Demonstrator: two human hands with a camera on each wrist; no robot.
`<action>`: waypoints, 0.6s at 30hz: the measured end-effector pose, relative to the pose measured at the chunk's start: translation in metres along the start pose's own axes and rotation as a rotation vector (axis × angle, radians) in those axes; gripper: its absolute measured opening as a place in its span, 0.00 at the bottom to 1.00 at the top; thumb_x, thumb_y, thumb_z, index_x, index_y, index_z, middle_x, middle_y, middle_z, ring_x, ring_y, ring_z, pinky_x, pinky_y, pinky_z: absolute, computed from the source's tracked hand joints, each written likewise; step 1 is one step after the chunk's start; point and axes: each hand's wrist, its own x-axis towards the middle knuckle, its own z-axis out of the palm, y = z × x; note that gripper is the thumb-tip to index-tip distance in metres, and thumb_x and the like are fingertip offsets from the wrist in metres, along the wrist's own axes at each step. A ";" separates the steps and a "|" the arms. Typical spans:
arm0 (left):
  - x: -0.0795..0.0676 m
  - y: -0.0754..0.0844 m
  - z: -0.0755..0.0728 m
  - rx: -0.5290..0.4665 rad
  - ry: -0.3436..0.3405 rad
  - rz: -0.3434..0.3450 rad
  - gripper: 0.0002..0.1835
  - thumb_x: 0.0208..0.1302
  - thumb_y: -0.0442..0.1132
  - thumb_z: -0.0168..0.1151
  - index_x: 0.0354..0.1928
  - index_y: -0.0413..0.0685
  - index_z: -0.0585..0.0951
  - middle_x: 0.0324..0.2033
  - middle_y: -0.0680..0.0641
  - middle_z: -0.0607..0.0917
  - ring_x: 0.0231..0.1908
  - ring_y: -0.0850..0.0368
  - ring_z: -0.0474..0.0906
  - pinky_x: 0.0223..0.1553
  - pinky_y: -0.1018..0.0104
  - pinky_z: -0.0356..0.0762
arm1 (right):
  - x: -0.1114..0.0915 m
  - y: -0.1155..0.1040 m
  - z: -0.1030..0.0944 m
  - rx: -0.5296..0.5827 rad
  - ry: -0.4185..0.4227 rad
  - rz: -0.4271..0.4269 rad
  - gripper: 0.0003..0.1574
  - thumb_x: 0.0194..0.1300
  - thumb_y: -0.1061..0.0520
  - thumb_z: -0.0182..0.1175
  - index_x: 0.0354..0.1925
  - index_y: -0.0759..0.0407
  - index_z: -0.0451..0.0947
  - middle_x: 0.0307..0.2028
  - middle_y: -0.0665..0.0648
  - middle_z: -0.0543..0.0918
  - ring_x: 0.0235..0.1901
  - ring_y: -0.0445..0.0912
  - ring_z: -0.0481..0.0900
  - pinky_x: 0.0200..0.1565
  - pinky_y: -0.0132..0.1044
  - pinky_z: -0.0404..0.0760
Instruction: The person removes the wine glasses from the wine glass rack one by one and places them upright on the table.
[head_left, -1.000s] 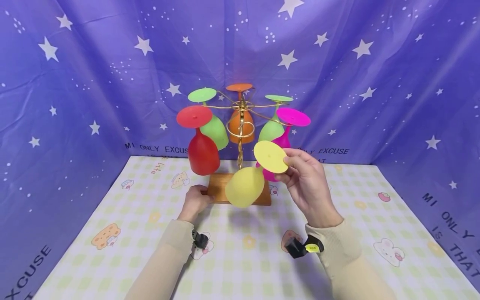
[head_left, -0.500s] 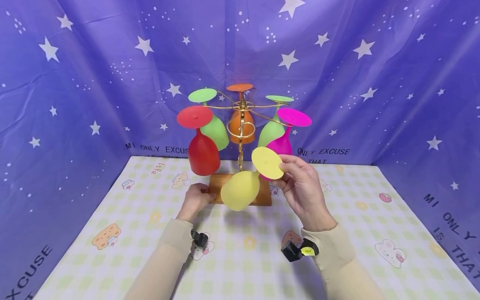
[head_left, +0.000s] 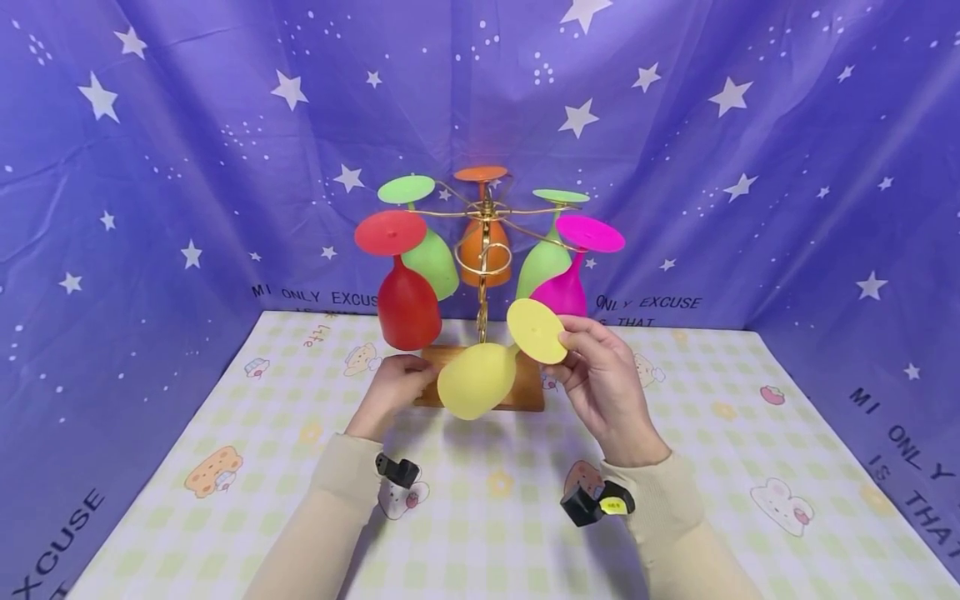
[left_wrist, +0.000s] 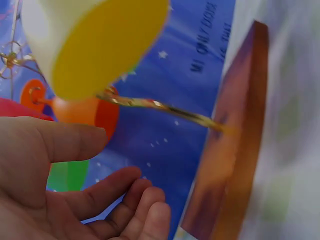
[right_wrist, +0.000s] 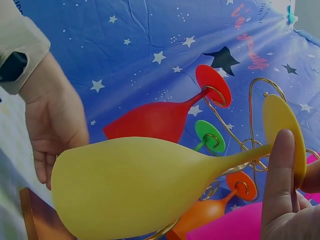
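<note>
My right hand (head_left: 603,383) pinches the foot of a yellow plastic goblet (head_left: 476,381), thumb on top of the disc. The goblet is tilted, its bowl pointing down and left over the wooden base (head_left: 527,396) of a gold wire glass rack (head_left: 485,283). In the right wrist view, my fingers (right_wrist: 281,172) lie by the stem at the yellow foot. My left hand (head_left: 397,387) is beside the base's left end, below the bowl. Seen from the left wrist, its fingers (left_wrist: 117,192) are apart and loosely bent with nothing between them, away from the base (left_wrist: 227,150).
Upside down on the rack hang a red goblet (head_left: 408,304), two green goblets (head_left: 433,262), an orange goblet (head_left: 480,250) and a magenta goblet (head_left: 562,292). A checked cloth (head_left: 465,533) covers the table. Purple star curtains (head_left: 247,150) enclose the back and sides.
The right hand and yellow goblet have moved slightly down and left, away from the magenta goblet. The left hand has left the base's edge and risen a little to the right.
</note>
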 end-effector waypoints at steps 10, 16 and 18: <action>-0.009 0.016 0.004 -0.186 -0.105 -0.072 0.16 0.69 0.43 0.55 0.34 0.33 0.80 0.25 0.46 0.82 0.24 0.56 0.80 0.34 0.61 0.82 | -0.001 0.000 -0.007 0.010 0.010 0.000 0.12 0.68 0.69 0.49 0.42 0.64 0.79 0.35 0.59 0.83 0.26 0.46 0.82 0.27 0.32 0.81; -0.013 0.014 -0.001 -0.445 -0.237 -0.094 0.19 0.71 0.43 0.52 0.40 0.29 0.78 0.25 0.46 0.81 0.24 0.56 0.79 0.34 0.63 0.82 | -0.002 0.000 -0.011 0.016 0.013 -0.008 0.12 0.68 0.69 0.49 0.42 0.64 0.80 0.36 0.59 0.81 0.26 0.46 0.82 0.28 0.32 0.82; -0.016 0.014 -0.002 -0.538 -0.293 -0.100 0.16 0.71 0.43 0.52 0.39 0.33 0.78 0.26 0.47 0.82 0.26 0.56 0.79 0.35 0.63 0.81 | -0.002 0.000 -0.013 0.017 0.012 -0.008 0.13 0.68 0.70 0.49 0.42 0.64 0.80 0.36 0.59 0.81 0.27 0.47 0.82 0.28 0.32 0.82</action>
